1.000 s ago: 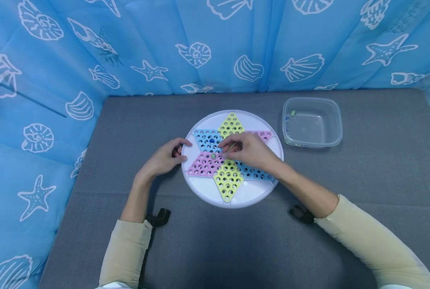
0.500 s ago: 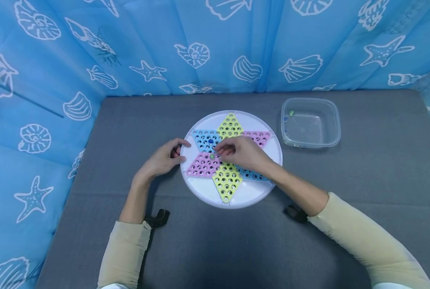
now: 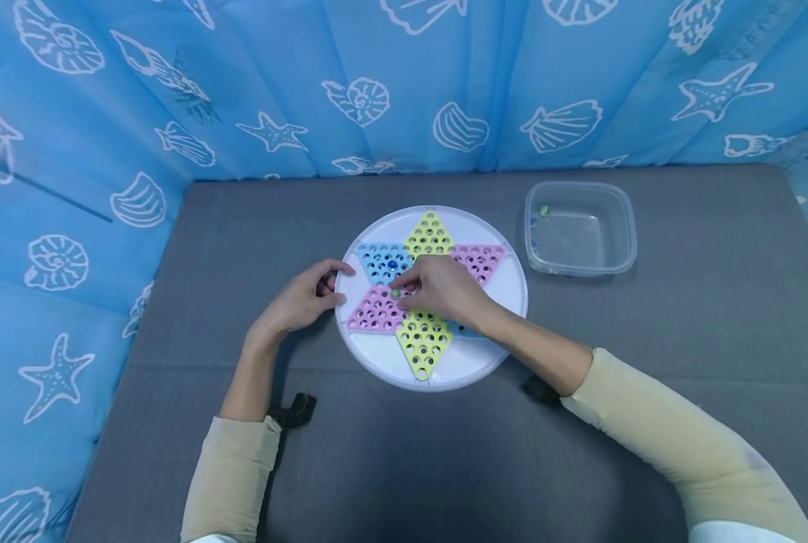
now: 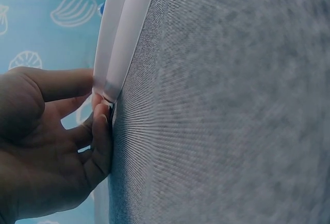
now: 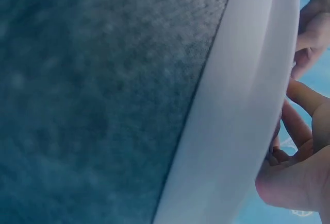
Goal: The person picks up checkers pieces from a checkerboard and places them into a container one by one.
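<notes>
A round white Chinese checkers board (image 3: 379,354) with a six-pointed star of yellow, pink and blue perforated sections lies on the table. My left hand (image 3: 302,298) grips its left rim; in the left wrist view, thumb and fingers meet around the board's edge (image 4: 126,28). My right hand (image 3: 447,286) is over the star's middle, thumb and index finger closed around a green marble (image 3: 395,293) at the pink section's inner corner. A blue marble (image 3: 393,265) sits in the blue section just behind it. In the right wrist view, the board's side partly hides the right fingertips (image 5: 296,92).
A clear plastic container (image 3: 580,269) stands behind and right of the board, with a green marble (image 3: 544,211) and a few bluish ones along its left side. Grey cloth (image 3: 444,460) covers the table. A blue shell-patterned curtain (image 3: 417,83) hangs at the back and left.
My right hand has shifted left across the board, its thumb and index finger coming to the green marble. The left hand keeps its grip on the rim.
</notes>
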